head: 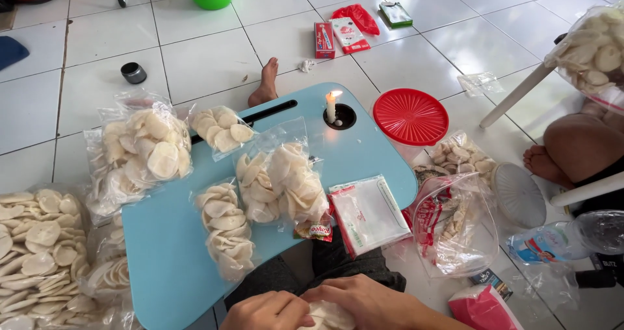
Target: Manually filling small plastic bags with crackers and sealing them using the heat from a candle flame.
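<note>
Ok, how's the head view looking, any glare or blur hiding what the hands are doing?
Head view: soft, even daylight and sharp focus; mild sheen on the plastic cracker bags; the candle flame is blown out white; both the left hand and right hand are cropped by the bottom edge.

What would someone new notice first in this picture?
Probably the lit candle at the far edge of the blue tray table, with clear bags of pale crackers spread across it. A red lid lies right of it, and both hands hold crackers at the bottom edge.
</note>
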